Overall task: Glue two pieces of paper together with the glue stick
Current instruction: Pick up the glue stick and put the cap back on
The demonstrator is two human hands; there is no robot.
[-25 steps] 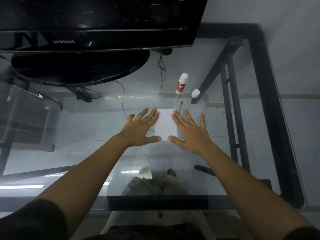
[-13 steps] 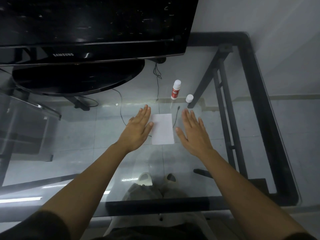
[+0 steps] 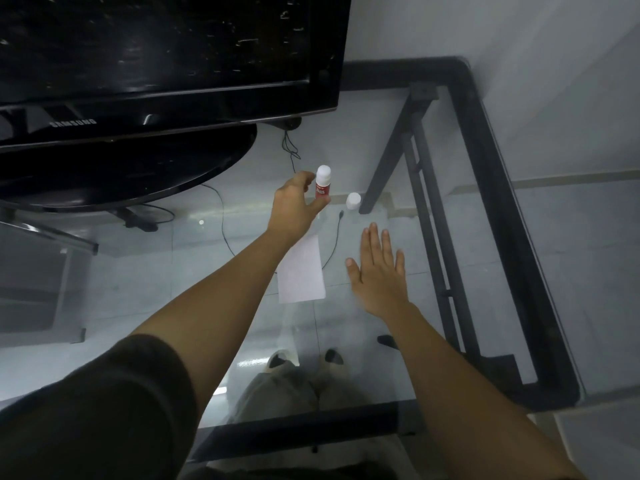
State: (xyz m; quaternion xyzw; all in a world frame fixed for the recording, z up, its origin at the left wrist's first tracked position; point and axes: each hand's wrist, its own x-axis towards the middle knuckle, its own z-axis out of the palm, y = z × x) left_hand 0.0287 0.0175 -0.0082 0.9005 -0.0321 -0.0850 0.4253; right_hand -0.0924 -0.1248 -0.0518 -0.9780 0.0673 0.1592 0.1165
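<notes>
A white paper sheet (image 3: pixel 302 271) lies flat on the glass table (image 3: pixel 450 271); I cannot tell whether it is one sheet or two stacked. Beyond it stands the red-and-white glue stick (image 3: pixel 322 186), upright. My left hand (image 3: pixel 294 202) has reached forward over the paper, and its thumb and fingers close around the stick's lower body. The stick's white cap (image 3: pixel 353 201) sits apart, just to the right. My right hand (image 3: pixel 379 271) lies flat with fingers together on the glass, right of the paper and not touching it.
A black Samsung monitor (image 3: pixel 166 64) on a wide oval base (image 3: pixel 131 174) fills the back left. The table's black frame (image 3: pixel 502 209) runs along the right and front edges. Cables, floor tiles and my feet show through the glass.
Both hands have left the paper. My left hand went forward and closed on the glue stick. My right hand drew slightly right. The camera view tilted.
</notes>
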